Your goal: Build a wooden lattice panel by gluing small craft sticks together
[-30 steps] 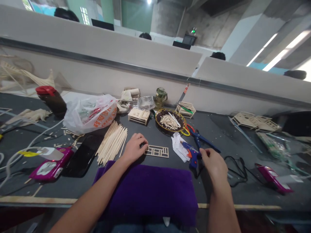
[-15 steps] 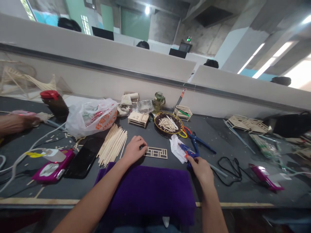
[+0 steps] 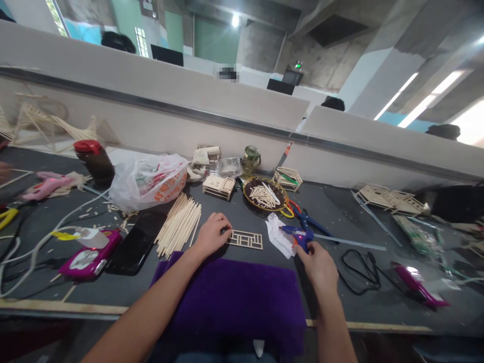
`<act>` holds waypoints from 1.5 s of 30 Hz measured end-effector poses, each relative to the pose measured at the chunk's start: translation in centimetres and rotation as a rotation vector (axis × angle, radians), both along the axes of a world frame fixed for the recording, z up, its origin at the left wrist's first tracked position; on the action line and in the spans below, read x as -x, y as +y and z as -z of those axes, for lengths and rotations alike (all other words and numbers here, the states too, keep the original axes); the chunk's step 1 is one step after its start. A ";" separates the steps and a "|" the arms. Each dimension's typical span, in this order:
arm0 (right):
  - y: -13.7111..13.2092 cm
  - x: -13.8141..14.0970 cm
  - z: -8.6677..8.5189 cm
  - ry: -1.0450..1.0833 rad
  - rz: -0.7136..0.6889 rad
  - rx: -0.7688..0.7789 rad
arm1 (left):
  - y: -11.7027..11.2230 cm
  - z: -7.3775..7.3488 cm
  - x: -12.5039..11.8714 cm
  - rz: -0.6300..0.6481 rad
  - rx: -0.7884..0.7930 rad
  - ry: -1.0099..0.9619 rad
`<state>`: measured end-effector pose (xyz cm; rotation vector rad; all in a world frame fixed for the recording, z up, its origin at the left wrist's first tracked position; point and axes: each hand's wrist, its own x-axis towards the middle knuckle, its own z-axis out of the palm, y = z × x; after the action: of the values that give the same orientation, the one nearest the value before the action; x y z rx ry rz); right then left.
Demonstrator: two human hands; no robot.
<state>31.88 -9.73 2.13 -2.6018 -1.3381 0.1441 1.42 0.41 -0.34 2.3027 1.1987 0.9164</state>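
My right hand is closed around the handle of a blue glue gun. A long clear glue stick juts from its back to the right, and its nozzle lies over crumpled white paper. With its fingers curled, my left hand pinches the left end of a small flat wooden lattice frame on the dark table. Part of that end is hidden by the fingers. To the left of this hand lies a bundle of thin wooden sticks. Purple cloth covers the table edge below both wrists.
A basket of short stick pieces stands behind the frame, with blue-handled pliers beside it. Further left are a black phone, a plastic bag, a red-lidded bottle and a pink glue gun. Black cord lies right.
The blue glue gun has turned in my right hand, so its glue stick now points right. My left hand stays at the frame. Another person's hand has drawn away at far left, uncovering the pink glue gun.
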 end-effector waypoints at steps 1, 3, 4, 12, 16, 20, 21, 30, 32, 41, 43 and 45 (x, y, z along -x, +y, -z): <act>-0.1 0.2 -0.1 -0.024 0.002 -0.015 | 0.0 0.0 0.0 0.000 0.001 0.005; -0.4 0.5 -0.3 -0.065 0.002 -0.063 | -0.1 -0.1 -0.1 -0.002 0.004 0.019; -0.5 0.6 -0.4 -0.075 0.002 -0.096 | -0.2 -0.1 -0.1 -0.001 0.006 0.028; -1.2 0.3 -1.2 0.427 -0.011 -0.549 | 0.1 -1.1 -0.5 0.003 0.024 0.144; -0.8 2.2 -1.5 0.767 -0.119 -0.604 | 1.6 -2.6 -1.3 0.120 -0.004 0.343; -0.2 4.7 -1.0 0.871 -0.094 -0.598 | 2.6 -3.8 -2.4 0.202 -0.031 0.444; -0.1 5.1 -0.9 0.895 -0.089 -0.590 | 2.6 -3.8 -2.6 0.222 -0.033 0.459; -0.9 4.9 -0.3 0.684 -0.026 -0.424 | 2.0 -2.4 -3.2 0.215 -0.073 0.504; -1.3 4.5 0.0 0.605 -0.034 -0.399 | 2.0 -2.4 -3.2 0.222 -0.063 0.496; -1.1 4.9 0.9 0.498 -0.006 -0.319 | 2.0 -2.3 -3.3 0.237 -0.053 0.546; -1.0 5.0 0.8 0.492 -0.008 -0.327 | 1.9 -2.3 -3.4 0.234 -0.055 0.542; -1.0 5.0 0.7 0.494 -0.003 -0.331 | 1.8 -2.4 -3.4 0.234 -0.044 0.532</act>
<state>26.86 -10.70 1.40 -2.1043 -1.0795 0.4848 4.78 2.22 2.04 2.7469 1.0637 0.2511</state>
